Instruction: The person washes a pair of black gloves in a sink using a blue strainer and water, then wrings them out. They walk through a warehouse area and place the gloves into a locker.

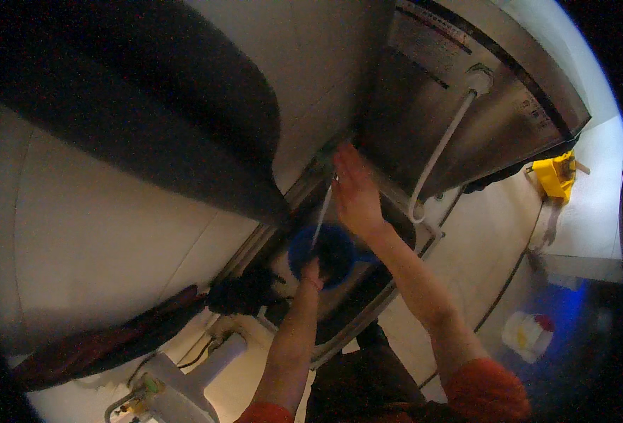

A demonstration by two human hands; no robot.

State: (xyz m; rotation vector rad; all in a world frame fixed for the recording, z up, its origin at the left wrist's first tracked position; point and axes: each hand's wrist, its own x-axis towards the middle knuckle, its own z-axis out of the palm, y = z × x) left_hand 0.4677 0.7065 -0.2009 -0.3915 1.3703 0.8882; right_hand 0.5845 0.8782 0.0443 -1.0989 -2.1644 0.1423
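Below me a blue round dipper (298,248) sits in a dark basin (339,321), its short handle pointing right. My left hand (311,271) reaches into the dipper; its fingers are hidden in the shadow inside. A thin pale streak (322,215), which looks like a stream of water, slants down into the dipper. Higher up, my right hand (356,190) is by a greenish fitting (324,152) near the wall, at the top of the streak. Its fingers are stretched out and hold nothing visible; whether they touch the fitting I cannot tell.
A metal panel (410,106) with a white hose (442,144) stands at the upper right. Dark cloth (244,290) lies left of the basin. A white washbasin (174,388) is at lower left, a yellow plastic bucket (555,178) and a white tub (526,337) at right.
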